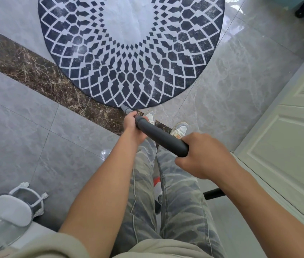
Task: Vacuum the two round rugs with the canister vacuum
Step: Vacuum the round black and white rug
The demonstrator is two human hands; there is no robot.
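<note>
Grip closed: left hand [131,122] and right hand [207,157] hold the wand [158,135]; tip at rug [129,75] edge.

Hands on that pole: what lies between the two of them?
In the head view, only a bare stretch of the dark grey wand runs between the left hand and the right hand; both grip it.

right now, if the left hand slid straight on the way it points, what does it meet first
The left hand would likely meet the near edge of the rug, just beyond the wand tip; depth is unclear.
</note>
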